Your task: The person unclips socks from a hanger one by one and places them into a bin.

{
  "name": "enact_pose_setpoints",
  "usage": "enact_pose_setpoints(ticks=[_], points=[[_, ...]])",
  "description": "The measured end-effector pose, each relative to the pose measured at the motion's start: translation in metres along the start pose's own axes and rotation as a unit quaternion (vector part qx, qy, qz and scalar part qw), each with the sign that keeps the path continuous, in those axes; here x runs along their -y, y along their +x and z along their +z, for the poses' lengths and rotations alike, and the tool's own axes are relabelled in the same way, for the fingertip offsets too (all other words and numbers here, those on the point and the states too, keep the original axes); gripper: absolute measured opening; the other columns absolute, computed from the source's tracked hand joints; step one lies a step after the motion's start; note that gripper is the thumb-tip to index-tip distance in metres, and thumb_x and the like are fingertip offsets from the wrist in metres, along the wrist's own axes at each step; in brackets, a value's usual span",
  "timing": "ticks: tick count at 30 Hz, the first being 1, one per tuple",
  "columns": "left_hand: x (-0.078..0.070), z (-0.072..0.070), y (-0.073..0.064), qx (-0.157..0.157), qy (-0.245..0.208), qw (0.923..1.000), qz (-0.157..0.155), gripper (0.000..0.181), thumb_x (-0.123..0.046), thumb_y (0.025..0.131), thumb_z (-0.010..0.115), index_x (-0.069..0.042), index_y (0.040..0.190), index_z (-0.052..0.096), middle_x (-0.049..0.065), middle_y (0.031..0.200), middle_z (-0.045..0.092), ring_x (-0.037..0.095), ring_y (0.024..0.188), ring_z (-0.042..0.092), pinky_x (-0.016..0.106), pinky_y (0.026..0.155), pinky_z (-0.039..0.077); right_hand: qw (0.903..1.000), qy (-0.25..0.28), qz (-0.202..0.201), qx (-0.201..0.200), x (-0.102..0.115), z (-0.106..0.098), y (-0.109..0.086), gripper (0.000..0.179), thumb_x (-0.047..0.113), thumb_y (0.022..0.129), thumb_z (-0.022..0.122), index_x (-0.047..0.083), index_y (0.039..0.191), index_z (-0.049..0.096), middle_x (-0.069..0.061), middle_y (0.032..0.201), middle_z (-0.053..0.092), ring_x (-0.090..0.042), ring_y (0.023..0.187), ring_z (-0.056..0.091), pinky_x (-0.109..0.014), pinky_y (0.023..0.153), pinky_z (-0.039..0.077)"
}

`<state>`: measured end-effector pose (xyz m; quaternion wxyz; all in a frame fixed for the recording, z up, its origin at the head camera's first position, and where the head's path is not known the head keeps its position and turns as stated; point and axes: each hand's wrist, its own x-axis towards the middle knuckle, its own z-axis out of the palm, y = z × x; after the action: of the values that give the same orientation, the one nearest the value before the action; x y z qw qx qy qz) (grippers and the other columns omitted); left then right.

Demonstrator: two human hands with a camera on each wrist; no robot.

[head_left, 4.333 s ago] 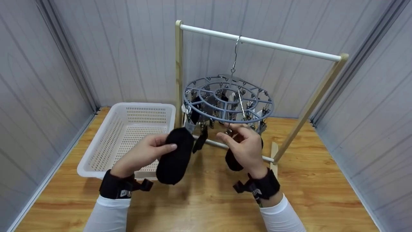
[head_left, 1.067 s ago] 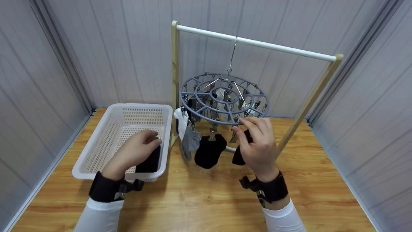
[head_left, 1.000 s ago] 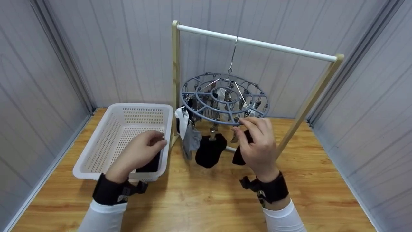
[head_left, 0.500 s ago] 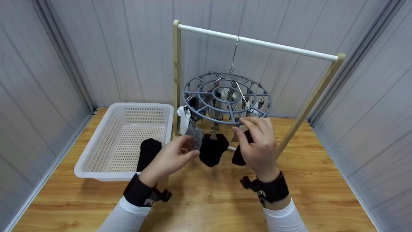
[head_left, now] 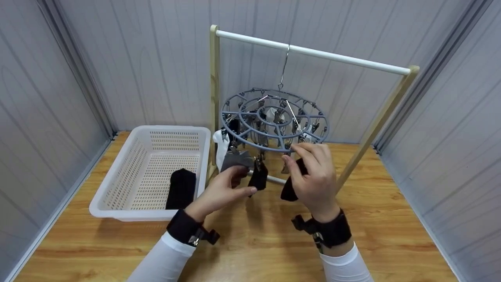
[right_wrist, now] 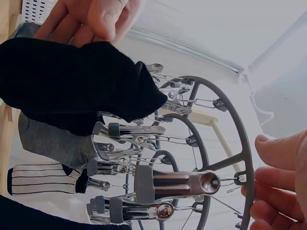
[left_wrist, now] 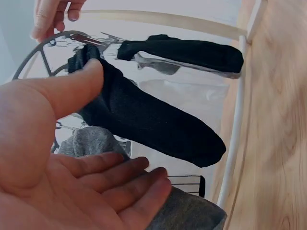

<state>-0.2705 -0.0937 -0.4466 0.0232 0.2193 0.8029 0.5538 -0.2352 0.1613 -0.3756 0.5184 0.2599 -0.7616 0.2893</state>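
A grey round clip hanger [head_left: 276, 148] carries several socks. My left hand [head_left: 227, 192] is among them, palm up with fingers loosely extended. Its thumb rests against a hanging black sock [left_wrist: 139, 115], and its fingers touch a grey sock [head_left: 236, 158]. My right hand [head_left: 315, 176] holds the hanger's front rim by its fingertips, which curve behind the rim in the right wrist view; the thumb lies close to it. Just behind that hand hangs another black sock [head_left: 289, 190]. A bare metal clip [right_wrist: 177, 184] dangles near the right fingers.
A white perforated basket [head_left: 111, 207] stands at left on the wooden table [head_left: 254, 250], with one black sock [head_left: 182, 190] inside. The hanger hooks over the white bar [head_left: 332, 55] of a wooden-legged rack. A white sock [head_left: 221, 147] hangs at the hanger's left.
The black sock that my left hand held earlier lies in the basket. From there the left hand moved right to the hanging socks, turning the black one edge-on and pushing the grey one up.
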Motion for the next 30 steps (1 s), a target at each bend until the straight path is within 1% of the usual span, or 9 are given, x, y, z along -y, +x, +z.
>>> enact_pose_setpoints(ticks=[3,8,10,12,14,20,26,28,30], points=[[-0.002,0.005,0.002,-0.008,0.007,0.9999,0.005,0.074,-0.032,0.094,0.090,0.004,0.152,0.060,0.025,0.150,0.065,0.042,0.136,0.064,0.056,0.115,0.052,1.0000,0.001,0.001,0.001,0.000,0.000,0.000,0.029,0.013,0.095,0.089,-0.006,0.116,0.082,-0.019,0.114,0.078,-0.039,0.103,0.065,-0.045,0.091,0.051],[-0.001,0.015,0.005,-0.011,-0.032,0.9992,0.019,0.084,-0.027,0.096,0.090,0.007,0.160,0.049,0.029,0.163,0.051,0.045,0.152,0.050,0.057,0.124,0.042,1.0000,0.004,0.000,0.004,0.001,0.000,0.000,0.029,0.012,0.094,0.089,-0.005,0.116,0.081,-0.019,0.114,0.078,-0.039,0.103,0.065,-0.045,0.092,0.050],[-0.001,0.018,0.007,-0.008,-0.046,0.9986,0.027,0.085,-0.026,0.097,0.089,0.005,0.163,0.045,0.028,0.162,0.053,0.043,0.152,0.050,0.057,0.125,0.041,1.0000,0.006,-0.002,0.004,0.001,-0.001,0.000,0.029,0.012,0.094,0.089,-0.006,0.116,0.082,-0.019,0.114,0.078,-0.039,0.103,0.065,-0.045,0.092,0.050],[0.000,0.019,0.008,-0.010,-0.050,0.9981,0.034,0.083,-0.027,0.099,0.087,0.004,0.164,0.046,0.025,0.157,0.058,0.041,0.147,0.055,0.056,0.124,0.043,0.9999,0.010,-0.004,0.001,0.000,-0.001,0.000,0.028,0.011,0.094,0.089,-0.005,0.116,0.082,-0.019,0.114,0.078,-0.039,0.104,0.065,-0.045,0.092,0.050],[0.000,0.020,0.009,-0.015,-0.058,0.9976,0.033,0.079,-0.027,0.099,0.087,0.002,0.162,0.048,0.021,0.149,0.064,0.038,0.141,0.060,0.055,0.121,0.046,0.9999,0.014,-0.007,0.000,0.001,-0.001,0.000,0.027,0.010,0.095,0.089,-0.005,0.116,0.082,-0.018,0.114,0.078,-0.039,0.104,0.065,-0.045,0.093,0.050],[0.005,0.020,0.008,-0.043,-0.083,0.9956,0.007,0.068,-0.024,0.097,0.089,0.006,0.149,0.059,0.019,0.133,0.073,0.034,0.124,0.070,0.051,0.108,0.057,0.9998,0.017,-0.006,0.006,0.002,-0.002,0.001,0.027,0.010,0.095,0.088,-0.005,0.116,0.082,-0.018,0.115,0.078,-0.039,0.104,0.064,-0.045,0.093,0.049],[0.011,0.021,0.004,-0.044,-0.060,0.9971,0.017,0.048,-0.024,0.096,0.090,0.002,0.132,0.072,0.012,0.120,0.077,0.026,0.109,0.072,0.043,0.095,0.058,0.9998,0.016,-0.005,0.010,0.001,-0.001,0.001,0.027,0.011,0.096,0.088,-0.006,0.116,0.082,-0.018,0.115,0.078,-0.039,0.105,0.065,-0.046,0.093,0.049],[0.011,0.023,0.002,-0.041,-0.067,0.9967,0.017,0.041,-0.023,0.097,0.089,0.001,0.128,0.075,0.012,0.118,0.078,0.025,0.107,0.073,0.041,0.094,0.059,0.9998,0.018,-0.005,0.007,0.002,-0.001,0.001,0.028,0.010,0.095,0.089,-0.006,0.116,0.082,-0.018,0.115,0.078,-0.039,0.104,0.065,-0.045,0.093,0.050],[0.013,0.025,0.001,-0.035,-0.088,0.9955,0.010,0.035,-0.020,0.099,0.087,0.002,0.123,0.077,0.013,0.116,0.079,0.025,0.104,0.074,0.039,0.091,0.061,0.9997,0.024,-0.006,0.001,0.002,-0.001,0.001,0.028,0.010,0.094,0.089,-0.006,0.116,0.082,-0.018,0.115,0.078,-0.039,0.104,0.065,-0.044,0.092,0.050]])
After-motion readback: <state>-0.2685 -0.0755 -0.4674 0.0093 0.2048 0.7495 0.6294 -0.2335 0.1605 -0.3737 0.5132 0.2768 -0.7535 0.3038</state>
